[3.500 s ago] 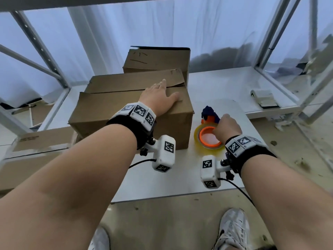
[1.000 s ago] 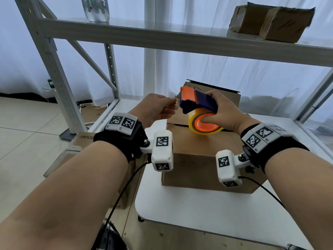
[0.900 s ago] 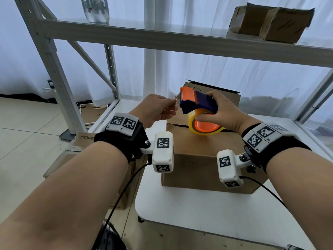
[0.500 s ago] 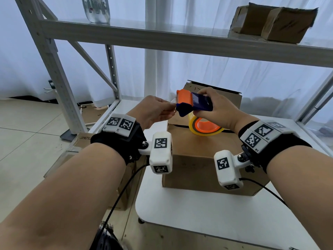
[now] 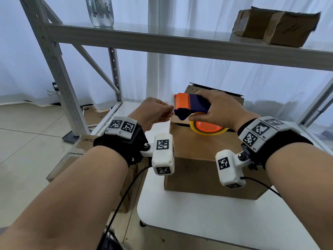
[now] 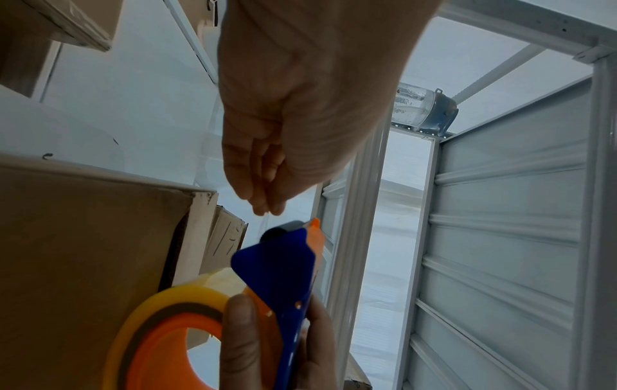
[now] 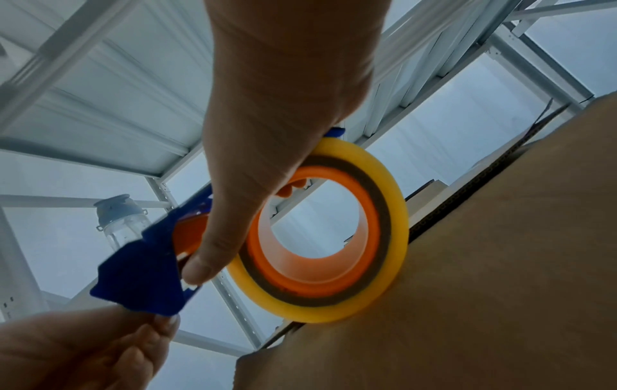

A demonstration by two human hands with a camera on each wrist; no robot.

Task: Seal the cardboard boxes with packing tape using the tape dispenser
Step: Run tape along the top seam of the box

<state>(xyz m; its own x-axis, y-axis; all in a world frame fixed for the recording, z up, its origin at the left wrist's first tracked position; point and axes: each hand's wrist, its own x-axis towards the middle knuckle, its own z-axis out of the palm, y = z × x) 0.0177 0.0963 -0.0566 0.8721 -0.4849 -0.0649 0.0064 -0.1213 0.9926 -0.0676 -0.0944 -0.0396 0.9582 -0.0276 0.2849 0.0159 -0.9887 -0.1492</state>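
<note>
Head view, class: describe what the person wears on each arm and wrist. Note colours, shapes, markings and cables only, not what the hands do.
Both forearms are bare, without sleeves. The left hand and the right hand each have a black wrist strap topped with white blocks bearing black-and-white square markers. A white, boxy camera module with similar markers hangs under each wrist, and a thin black cable trails from it.

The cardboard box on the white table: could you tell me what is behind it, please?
Behind the cardboard box stands a second box; only its top edge and upper part show. The rest is covered by the front box, the right hand and tape dispenser.
</note>
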